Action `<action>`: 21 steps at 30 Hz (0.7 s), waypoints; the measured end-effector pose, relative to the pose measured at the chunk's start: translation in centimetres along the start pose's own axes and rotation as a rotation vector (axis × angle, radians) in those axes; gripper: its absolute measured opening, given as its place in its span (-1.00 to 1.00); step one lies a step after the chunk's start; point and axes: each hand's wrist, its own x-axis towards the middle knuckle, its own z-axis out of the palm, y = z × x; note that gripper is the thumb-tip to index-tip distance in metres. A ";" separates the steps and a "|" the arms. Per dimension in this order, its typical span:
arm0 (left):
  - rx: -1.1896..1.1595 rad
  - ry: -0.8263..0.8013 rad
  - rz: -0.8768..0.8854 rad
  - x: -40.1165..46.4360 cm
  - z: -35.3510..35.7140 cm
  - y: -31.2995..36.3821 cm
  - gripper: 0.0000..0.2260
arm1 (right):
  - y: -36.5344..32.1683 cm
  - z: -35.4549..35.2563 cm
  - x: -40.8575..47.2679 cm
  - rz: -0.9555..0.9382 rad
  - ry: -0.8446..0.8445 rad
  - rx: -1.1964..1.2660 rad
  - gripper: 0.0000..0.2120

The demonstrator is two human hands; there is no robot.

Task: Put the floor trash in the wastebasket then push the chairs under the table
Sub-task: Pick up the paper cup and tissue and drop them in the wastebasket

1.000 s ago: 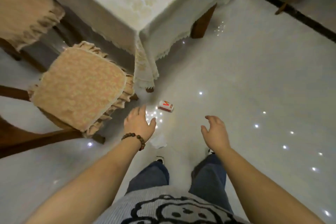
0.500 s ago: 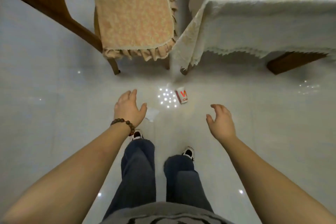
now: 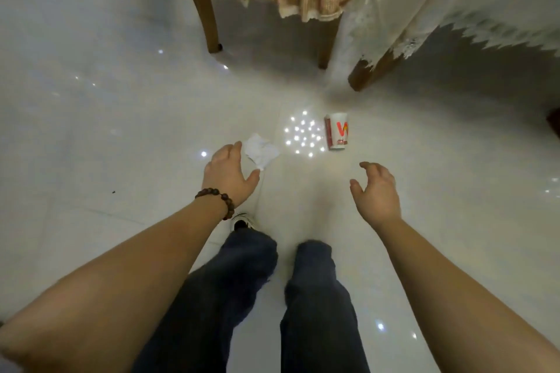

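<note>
Crumpled tissue [image 3: 261, 151] lies on the floor at the left hand [image 3: 228, 173], grip spread and empty, right hand [image 3: 375, 191] likewise short of the red-white carton [image 3: 338, 131] near the desk leg [image 3: 368, 70]; best pinch each fully.

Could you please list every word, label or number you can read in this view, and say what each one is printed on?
"W": a large red and orange letter on the side of the white paper cup lying on the floor.
Small print below that letter on the cup: too blurred to read.
Crumpled white paper by the left hand: no print visible.
Nothing else carries text.
</note>
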 end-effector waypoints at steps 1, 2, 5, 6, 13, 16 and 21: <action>-0.006 0.004 -0.009 1.7 2.2 -0.9 -0.31 | 0.8 1.8 1.8 -0.002 0.007 -0.007 -0.55; -0.010 0.006 -0.028 3.5 4.5 -1.8 -0.28 | 1.6 3.7 3.6 -0.007 0.015 -0.011 -0.54; -0.013 -0.022 -0.115 8.7 11.7 -4.4 -0.17 | 4.1 9.2 9.3 -0.045 0.031 -0.030 -0.52; -0.033 -0.032 -0.145 10.4 14.2 -5.0 -0.15 | 4.9 11.1 11.2 -0.064 0.036 -0.040 -0.50; -0.152 0.081 -0.279 20.0 26.6 -7.4 -0.02 | 9.4 19.6 21.8 -0.053 0.161 -0.013 -0.38; -0.166 0.107 -0.262 23.3 29.2 -8.4 0.07 | 10.4 20.9 24.7 -0.029 0.226 -0.013 -0.24; -0.026 0.125 -0.214 25.1 31.8 -8.7 -0.22 | 11.1 21.8 28.1 0.006 0.204 -0.035 0.01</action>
